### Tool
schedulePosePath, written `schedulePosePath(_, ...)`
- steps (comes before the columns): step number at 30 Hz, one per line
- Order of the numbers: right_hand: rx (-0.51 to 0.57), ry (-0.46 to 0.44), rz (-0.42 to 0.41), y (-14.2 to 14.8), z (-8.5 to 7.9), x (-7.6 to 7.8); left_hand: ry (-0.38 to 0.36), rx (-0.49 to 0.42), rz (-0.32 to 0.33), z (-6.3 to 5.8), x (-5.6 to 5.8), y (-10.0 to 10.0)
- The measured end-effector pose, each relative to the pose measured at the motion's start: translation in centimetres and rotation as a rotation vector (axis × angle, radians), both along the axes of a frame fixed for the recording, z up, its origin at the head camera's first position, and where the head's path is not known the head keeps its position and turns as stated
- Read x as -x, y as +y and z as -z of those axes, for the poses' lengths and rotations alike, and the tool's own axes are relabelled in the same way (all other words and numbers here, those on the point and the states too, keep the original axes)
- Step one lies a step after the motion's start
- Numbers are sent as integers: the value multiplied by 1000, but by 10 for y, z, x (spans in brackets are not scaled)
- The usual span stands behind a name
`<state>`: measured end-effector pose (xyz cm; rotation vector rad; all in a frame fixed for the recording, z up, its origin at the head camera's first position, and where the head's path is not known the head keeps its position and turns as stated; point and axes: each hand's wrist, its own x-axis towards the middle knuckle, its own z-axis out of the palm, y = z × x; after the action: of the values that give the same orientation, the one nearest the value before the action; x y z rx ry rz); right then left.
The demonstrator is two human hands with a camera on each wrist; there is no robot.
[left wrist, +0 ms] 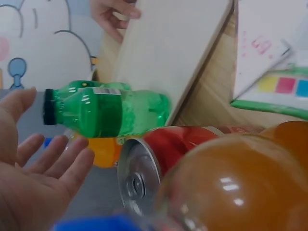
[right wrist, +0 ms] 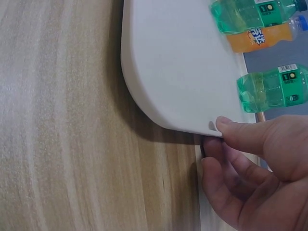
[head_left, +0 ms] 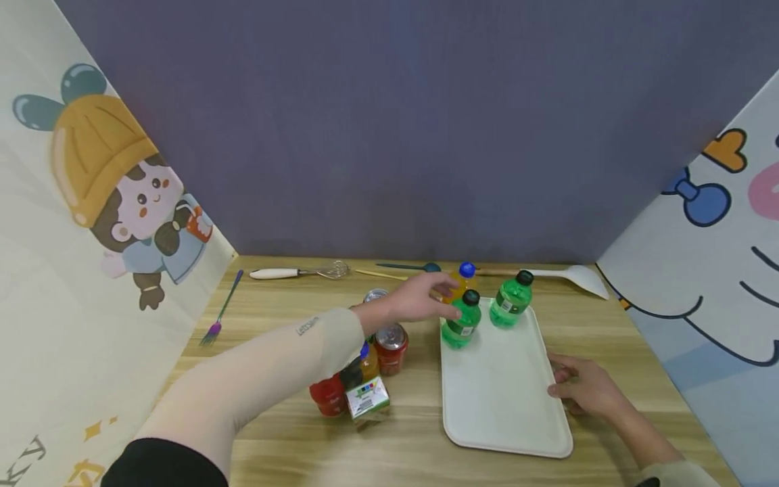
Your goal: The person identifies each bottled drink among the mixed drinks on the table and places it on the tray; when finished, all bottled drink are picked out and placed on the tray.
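On the wooden table [head_left: 408,423] the white tray [head_left: 499,399] lies right of centre; loading it seems the step in hand, and the next move likely calls for the left hand [head_left: 420,297] to go back left. That hand, fingers parted, grips nothing beside the left green bottle [head_left: 460,328]; the right hand [head_left: 585,387] pinches the tray's right edge. Another green bottle [head_left: 510,306] stands far right. Whether the orange bottle [right wrist: 260,40] rests on the tray I cannot tell; a sleeve [head_left: 268,365] hides things around the red can [head_left: 391,352] and small carton [head_left: 368,399]
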<state>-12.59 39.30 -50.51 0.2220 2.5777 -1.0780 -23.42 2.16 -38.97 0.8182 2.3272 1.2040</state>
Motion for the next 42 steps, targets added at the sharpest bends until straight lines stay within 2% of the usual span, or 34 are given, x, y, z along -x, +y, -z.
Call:
schedulePosePath(6, 4, -2, -9, 0, 2, -1, -46, -94, -5, -8, -4, -22)
schedulePosePath(16, -29, 16, -17, 0, 2, -2, 10, -148, -49, -39, 2, -63)
schedulePosePath(22, -40, 42, -19, 1, 3, -6, 97, -97, -94, -48, 5, -89)
schedulePosePath(28, -26, 13, -11, 4, 3, -8, 110, -59, -118, -44, 6, -111)
schedulePosePath(35, -10, 28, -35, 2, 0, -5, 79, -57, -138, -31, 4, -134)
schedulePosePath(42, -12, 15, -22, 2, 0, -4, 24, -9, -134, -18, -1, -149)
